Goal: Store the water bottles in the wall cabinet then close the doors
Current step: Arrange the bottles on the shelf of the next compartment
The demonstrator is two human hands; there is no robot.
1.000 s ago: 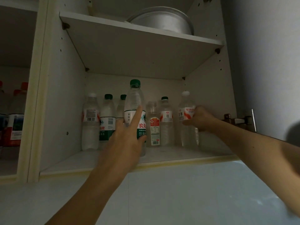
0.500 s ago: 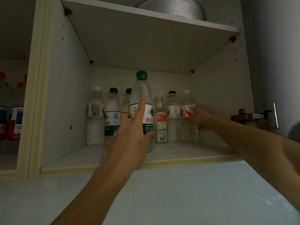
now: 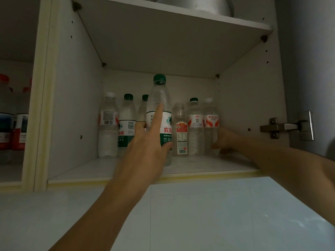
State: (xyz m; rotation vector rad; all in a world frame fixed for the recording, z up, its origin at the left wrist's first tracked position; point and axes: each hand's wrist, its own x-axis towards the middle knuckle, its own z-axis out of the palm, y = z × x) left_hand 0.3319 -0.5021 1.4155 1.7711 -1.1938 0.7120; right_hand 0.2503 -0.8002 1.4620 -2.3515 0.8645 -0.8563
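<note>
The wall cabinet stands open, with a row of water bottles at the back of its lower shelf. My left hand grips a tall green-capped water bottle in front of that row, index finger stretched up its front. The bottle's base is at the shelf. My right hand is low beside the rightmost white-capped bottle, fingertips at its lower side and fingers loose. Further bottles stand to the left, and a small red-labelled bottle stands in the middle.
A metal pot sits on the upper shelf. A door hinge juts from the right wall, with the open door beyond it. The left compartment holds red-capped bottles. White tiled wall lies below the cabinet.
The view has moved closer and tilted up. My right hand slid from the white-capped bottle's label down to its lower side. My left hand keeps holding the green-capped bottle.
</note>
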